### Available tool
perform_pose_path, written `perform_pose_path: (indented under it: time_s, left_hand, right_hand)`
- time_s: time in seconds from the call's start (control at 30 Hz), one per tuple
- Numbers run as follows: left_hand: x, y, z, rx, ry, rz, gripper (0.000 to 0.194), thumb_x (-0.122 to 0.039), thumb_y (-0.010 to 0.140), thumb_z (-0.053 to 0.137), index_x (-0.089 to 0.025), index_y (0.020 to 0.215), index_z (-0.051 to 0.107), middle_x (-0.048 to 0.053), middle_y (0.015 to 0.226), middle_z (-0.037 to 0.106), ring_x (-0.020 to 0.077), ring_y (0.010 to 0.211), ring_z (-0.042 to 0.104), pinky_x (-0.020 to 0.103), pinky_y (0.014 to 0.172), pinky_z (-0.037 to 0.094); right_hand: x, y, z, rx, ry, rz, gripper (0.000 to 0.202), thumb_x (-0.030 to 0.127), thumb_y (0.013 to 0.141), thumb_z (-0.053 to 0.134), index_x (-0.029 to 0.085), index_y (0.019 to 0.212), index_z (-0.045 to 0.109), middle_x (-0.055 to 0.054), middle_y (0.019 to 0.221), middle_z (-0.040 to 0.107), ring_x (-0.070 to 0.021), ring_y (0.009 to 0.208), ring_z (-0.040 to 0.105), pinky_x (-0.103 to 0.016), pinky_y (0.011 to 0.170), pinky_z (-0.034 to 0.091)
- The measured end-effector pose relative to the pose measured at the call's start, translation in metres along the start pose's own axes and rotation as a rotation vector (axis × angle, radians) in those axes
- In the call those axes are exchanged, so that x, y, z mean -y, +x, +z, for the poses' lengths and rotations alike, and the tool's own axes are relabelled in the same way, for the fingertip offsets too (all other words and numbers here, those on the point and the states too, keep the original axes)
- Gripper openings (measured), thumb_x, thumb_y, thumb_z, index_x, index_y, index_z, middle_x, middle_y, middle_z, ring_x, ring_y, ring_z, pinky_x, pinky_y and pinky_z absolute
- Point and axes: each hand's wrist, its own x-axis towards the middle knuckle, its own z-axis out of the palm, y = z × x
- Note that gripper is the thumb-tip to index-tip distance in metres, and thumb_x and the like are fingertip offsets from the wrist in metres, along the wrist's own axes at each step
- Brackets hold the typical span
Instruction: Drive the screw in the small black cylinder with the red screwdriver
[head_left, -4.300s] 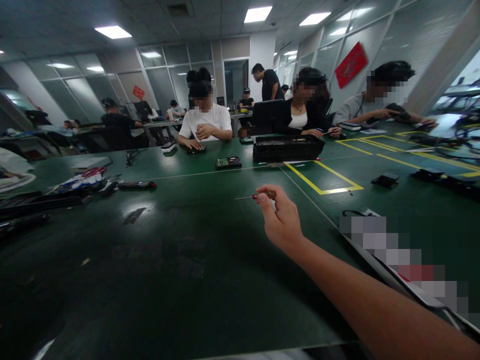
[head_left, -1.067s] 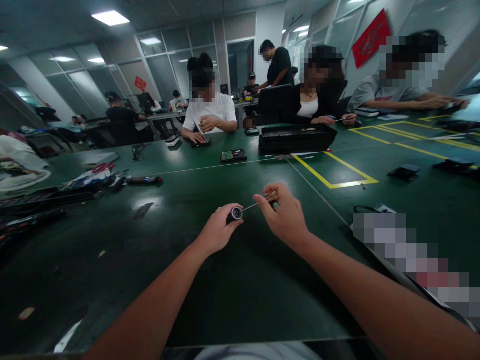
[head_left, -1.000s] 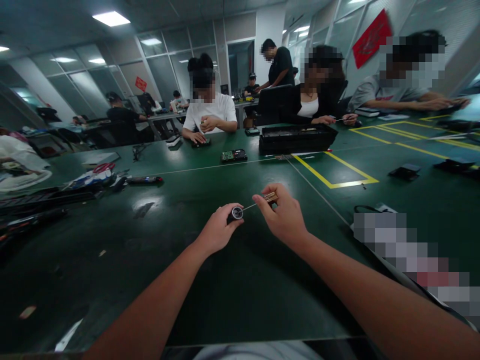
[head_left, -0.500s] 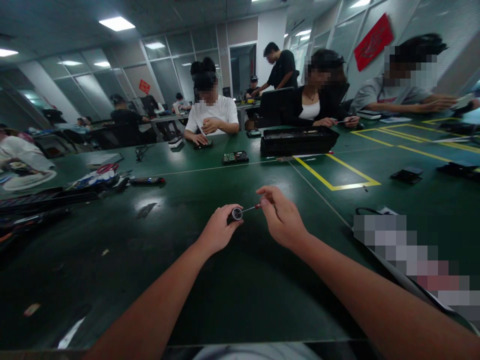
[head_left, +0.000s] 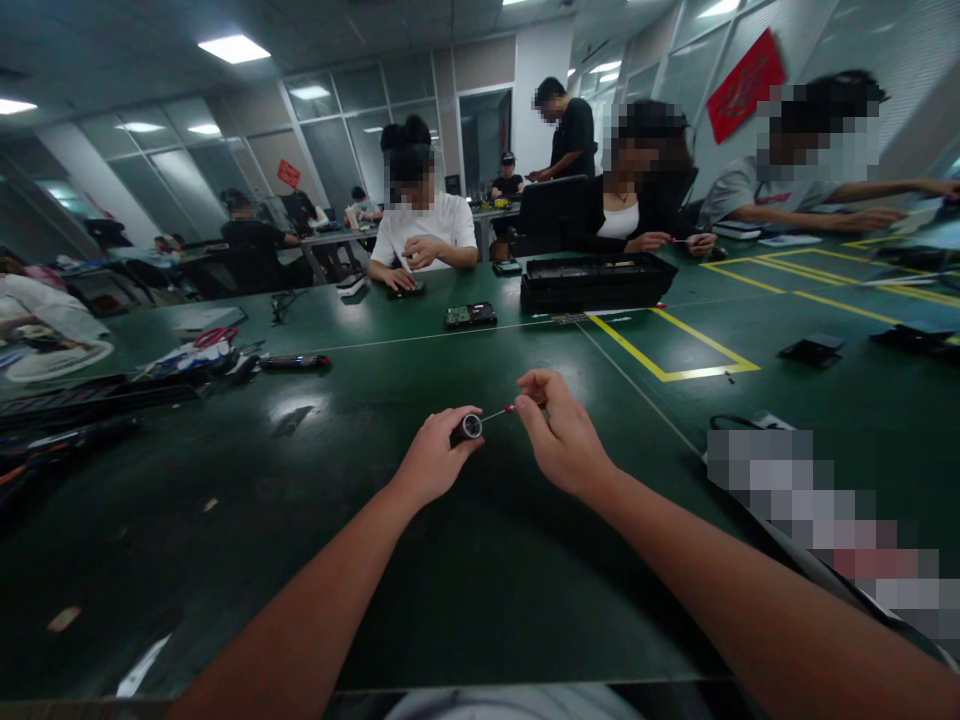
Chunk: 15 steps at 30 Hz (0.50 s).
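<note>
Between thumb and fingers, my left hand grips a small dark cylinder with a pale metal ring round its end. That ringed end faces me; the detail inside it is too small to make out. A thin screwdriver with a red collar is pinched in my right hand. Its shaft points left, and the tip meets or passes behind the cylinder's right edge; which one I cannot tell. Both hands are held above the green table.
Across the table are a green circuit board and a long black tray. Tools, including a dark screwdriver-like one, lie at the left. Yellow tape marks the right side. A co-worker in white sits opposite.
My left hand and the cylinder have shifted very slightly left. The screwdriver has moved slightly left and up with my right fingers. Background people have moved their arms.
</note>
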Motion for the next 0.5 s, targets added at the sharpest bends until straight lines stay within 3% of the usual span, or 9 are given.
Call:
perform_pose_path:
  time_s: [0.07,0.27,0.37,0.5]
  left_hand:
    - [-0.003,0.000,0.000,0.003,0.012,0.019,0.036,-0.019,0.088,0.068,-0.026,0.123,0.063,0.004,0.118,0.068,0.0236,0.109,0.060,0.043,0.100,0.042]
    - [-0.009,-0.002,-0.003,-0.013,0.041,0.042,0.033,-0.020,0.089,0.067,-0.027,0.121,0.065,0.003,0.116,0.068,0.0237,0.110,0.059,0.042,0.099,0.043]
    - [-0.008,-0.001,-0.003,-0.026,0.023,-0.002,0.033,-0.020,0.089,0.067,-0.026,0.121,0.065,0.003,0.117,0.068,0.0239,0.110,0.058,0.041,0.097,0.043]
    - [-0.008,-0.002,-0.003,-0.018,0.035,-0.012,0.033,-0.021,0.088,0.068,-0.027,0.120,0.065,0.002,0.116,0.068,0.0238,0.109,0.058,0.040,0.096,0.043]
  right_hand:
    - [-0.004,0.002,0.003,-0.032,0.118,0.090,0.017,0.036,0.096,0.051,0.022,0.105,0.055,-0.005,0.089,0.067,-0.0214,0.083,0.066,-0.037,0.076,0.049]
    - [-0.018,0.011,0.008,-0.223,0.613,0.439,0.026,0.048,0.090,0.057,0.023,0.083,0.058,0.001,0.070,0.057,-0.0153,0.060,0.055,-0.034,0.063,0.050]
    - [-0.019,0.011,0.008,-0.260,0.561,0.388,0.023,0.046,0.090,0.058,0.023,0.086,0.059,0.001,0.073,0.060,-0.0152,0.064,0.057,-0.033,0.064,0.049]
    - [-0.013,0.006,0.009,-0.183,0.398,0.263,0.022,0.044,0.094,0.053,0.023,0.091,0.059,-0.001,0.077,0.064,-0.0166,0.069,0.060,-0.034,0.067,0.049]
